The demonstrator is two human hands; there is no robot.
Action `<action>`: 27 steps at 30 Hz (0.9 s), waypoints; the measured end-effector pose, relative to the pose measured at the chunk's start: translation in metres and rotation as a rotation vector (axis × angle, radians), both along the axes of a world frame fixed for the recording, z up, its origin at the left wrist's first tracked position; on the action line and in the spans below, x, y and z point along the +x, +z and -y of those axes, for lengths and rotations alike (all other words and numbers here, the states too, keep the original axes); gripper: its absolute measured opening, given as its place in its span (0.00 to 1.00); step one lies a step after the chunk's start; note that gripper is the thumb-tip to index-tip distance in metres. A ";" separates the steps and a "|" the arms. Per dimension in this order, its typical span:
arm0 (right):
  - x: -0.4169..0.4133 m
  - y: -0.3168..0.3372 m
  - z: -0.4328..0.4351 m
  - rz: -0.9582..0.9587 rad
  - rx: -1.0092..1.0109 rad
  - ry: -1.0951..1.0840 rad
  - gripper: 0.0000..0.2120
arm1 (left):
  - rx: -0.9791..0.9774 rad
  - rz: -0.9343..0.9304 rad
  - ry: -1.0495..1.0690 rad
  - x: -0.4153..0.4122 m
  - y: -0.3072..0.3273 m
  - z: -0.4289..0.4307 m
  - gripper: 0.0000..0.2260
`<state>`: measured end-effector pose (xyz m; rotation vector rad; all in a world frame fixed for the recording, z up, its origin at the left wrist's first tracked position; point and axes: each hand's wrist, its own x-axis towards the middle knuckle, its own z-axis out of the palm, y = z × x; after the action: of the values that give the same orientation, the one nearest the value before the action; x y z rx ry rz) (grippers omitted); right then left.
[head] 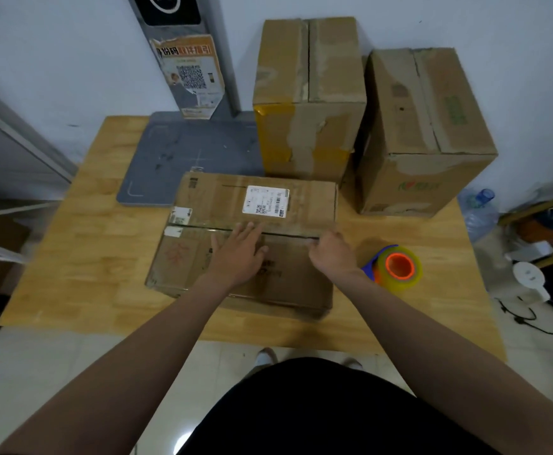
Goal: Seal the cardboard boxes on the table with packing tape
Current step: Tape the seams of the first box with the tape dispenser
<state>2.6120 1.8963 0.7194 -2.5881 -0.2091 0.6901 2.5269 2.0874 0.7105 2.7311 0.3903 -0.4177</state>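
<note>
A flat cardboard box with a white shipping label lies in the middle of the wooden table; its two top flaps meet in a dark seam. My left hand lies flat on the near flap, fingers straight and reaching the seam. My right hand rests at the right end of the seam with its fingers curled; whether it pinches anything cannot be made out. A roll of packing tape with an orange core and a blue dispenser part sits on the table just right of that hand.
Two taller cardboard boxes stand at the back: one with yellow tape and one to its right. A grey scale platform with a post lies back left. A water bottle and cables are on the floor at right.
</note>
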 end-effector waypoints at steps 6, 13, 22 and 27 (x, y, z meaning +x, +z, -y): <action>0.005 -0.036 0.000 -0.111 0.181 -0.342 0.19 | 0.014 -0.061 0.025 -0.017 -0.007 -0.048 0.28; 0.009 -0.032 -0.008 -0.119 0.030 -0.337 0.18 | 0.080 -0.074 0.134 -0.030 -0.022 -0.087 0.29; -0.036 -0.021 -0.088 0.044 -0.055 0.460 0.31 | 0.025 -0.122 -0.282 -0.017 -0.017 -0.097 0.25; -0.039 -0.036 -0.074 0.082 -0.255 0.464 0.38 | 0.043 -0.170 -0.184 -0.025 -0.027 -0.107 0.30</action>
<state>2.5732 1.9700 0.6838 -2.8402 -0.8157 0.8115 2.5021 2.1947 0.6830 2.7930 0.1929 -0.7017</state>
